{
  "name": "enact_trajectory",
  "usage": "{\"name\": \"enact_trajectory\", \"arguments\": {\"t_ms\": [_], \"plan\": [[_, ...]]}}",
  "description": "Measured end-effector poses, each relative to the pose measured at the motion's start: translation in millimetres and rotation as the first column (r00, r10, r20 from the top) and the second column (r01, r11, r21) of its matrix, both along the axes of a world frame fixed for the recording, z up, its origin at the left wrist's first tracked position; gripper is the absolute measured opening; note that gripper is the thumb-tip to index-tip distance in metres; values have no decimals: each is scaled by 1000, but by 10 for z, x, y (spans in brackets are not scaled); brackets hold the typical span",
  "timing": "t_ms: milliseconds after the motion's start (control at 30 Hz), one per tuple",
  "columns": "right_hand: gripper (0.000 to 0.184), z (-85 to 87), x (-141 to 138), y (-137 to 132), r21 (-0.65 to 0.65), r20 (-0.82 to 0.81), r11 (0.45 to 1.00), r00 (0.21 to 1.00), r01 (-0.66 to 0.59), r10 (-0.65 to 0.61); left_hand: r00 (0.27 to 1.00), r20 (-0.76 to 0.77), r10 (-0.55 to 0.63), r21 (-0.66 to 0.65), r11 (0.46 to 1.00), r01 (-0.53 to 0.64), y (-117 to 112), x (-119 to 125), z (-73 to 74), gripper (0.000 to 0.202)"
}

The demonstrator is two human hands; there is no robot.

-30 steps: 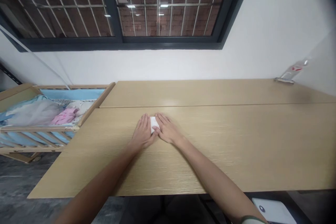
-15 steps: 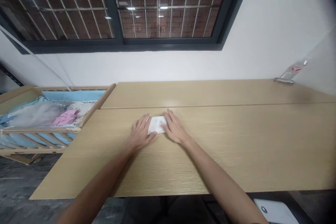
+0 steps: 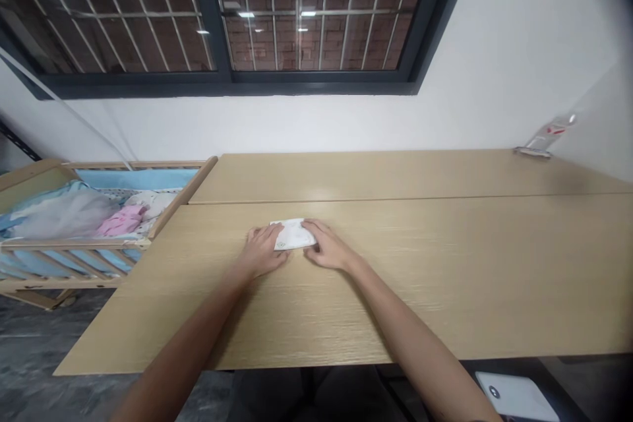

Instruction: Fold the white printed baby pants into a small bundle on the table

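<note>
A small white folded piece with a faint print (image 3: 295,235), cloth or paper I cannot tell, is held at both ends over the light wood table (image 3: 445,264). My left hand (image 3: 263,250) grips its left end, fingers on top and the thumb at the near edge. At the right end, my right hand (image 3: 328,245) has its fingers bent over the corner and its thumb tucked under the near edge. The fingers hide both ends of the piece. Its near edge seems slightly off the tabletop.
Left of the table stands a wooden crib (image 3: 182,201) with blue lining and a pink cloth (image 3: 121,221) inside. A clear plastic packet (image 3: 544,138) leans in the far right corner. Below the front edge at right lies a white phone-like device (image 3: 517,395). A barred window (image 3: 316,26) is behind.
Both hands went from lying flat with fingers stretched forward to fingers curled around the white piece's ends. The piece has tilted and shifted a little, with more of its upper face showing.
</note>
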State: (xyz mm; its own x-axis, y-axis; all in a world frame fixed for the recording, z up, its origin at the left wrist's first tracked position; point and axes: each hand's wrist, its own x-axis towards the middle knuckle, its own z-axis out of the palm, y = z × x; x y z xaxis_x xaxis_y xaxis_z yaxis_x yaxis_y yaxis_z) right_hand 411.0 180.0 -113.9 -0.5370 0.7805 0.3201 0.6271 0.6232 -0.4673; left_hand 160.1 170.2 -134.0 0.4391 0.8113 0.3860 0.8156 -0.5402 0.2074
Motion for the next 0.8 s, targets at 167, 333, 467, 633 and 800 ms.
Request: {"name": "enact_trajectory", "arguments": {"t_ms": [167, 333, 467, 633, 800], "plan": [[64, -80, -39, 33, 31, -55, 999, 998, 21, -19, 1000, 20, 5, 14, 1000, -5, 6, 19, -9, 55], [53, -144, -84, 93, 91, -146, 994, 989, 53, -39, 998, 56, 24, 57, 998, -27, 21, 37, 31, 32], [31, -40, -87, 97, 30, -274, 997, 960, 70, -59, 989, 130, 74, 117, 989, -89, 2, 32, 172, 28], [29, 113, -112, 65, -260, -558, 966, 817, -1, -149, 887, 432, 166, -78, 986, -146, -74, 45, 358, 27], [47, 140, -157, 68, -503, -665, 863, 615, 50, -424, 793, 573, 208, -286, 957, -45, -105, 74, 322, 33]]}}
